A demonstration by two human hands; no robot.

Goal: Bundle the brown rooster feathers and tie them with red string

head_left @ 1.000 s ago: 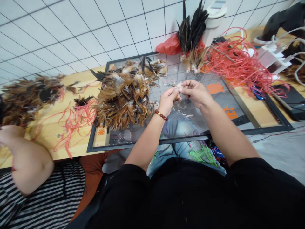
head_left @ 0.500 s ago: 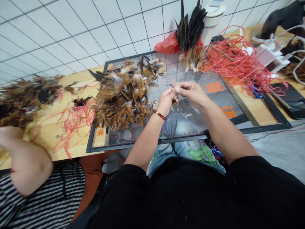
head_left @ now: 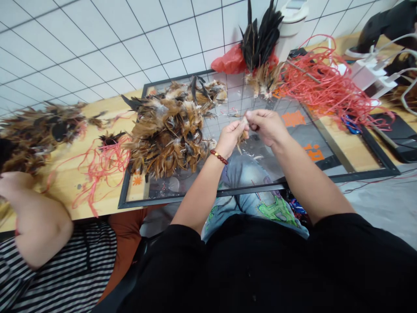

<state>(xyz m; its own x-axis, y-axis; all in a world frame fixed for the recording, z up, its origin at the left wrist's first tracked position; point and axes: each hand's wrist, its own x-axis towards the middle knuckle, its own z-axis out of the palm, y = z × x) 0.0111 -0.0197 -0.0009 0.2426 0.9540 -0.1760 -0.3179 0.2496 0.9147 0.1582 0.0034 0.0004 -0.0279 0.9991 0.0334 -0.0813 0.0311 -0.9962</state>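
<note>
My left hand [head_left: 232, 137], with a beaded bracelet at its wrist, is closed in a pinch over the glass-topped panel. A few brown feathers [head_left: 241, 140] poke out below its fingers. Fingertip to fingertip with it, my right hand [head_left: 265, 126] is pinched too; what sits between its finger and thumb is too small to make out. Left of my hands lies a big heap of brown feathers [head_left: 172, 134] on the black-framed glass panel [head_left: 198, 199]. Small pale scraps are scattered on the glass beneath my hands.
Tangled pink-red string [head_left: 329, 82] lies at the right, near a white power adapter [head_left: 368, 76]. Black feathers [head_left: 259, 39] stand by a red plastic bag [head_left: 230, 61] at the back. Another person's arm [head_left: 39, 213] rests at the left table edge, near more feathers [head_left: 48, 130].
My left hand has shifted slightly right and its fingers have extended toward the right. My right hand has moved a little right, its fingers more curled. The feathers below the left hand show more.
</note>
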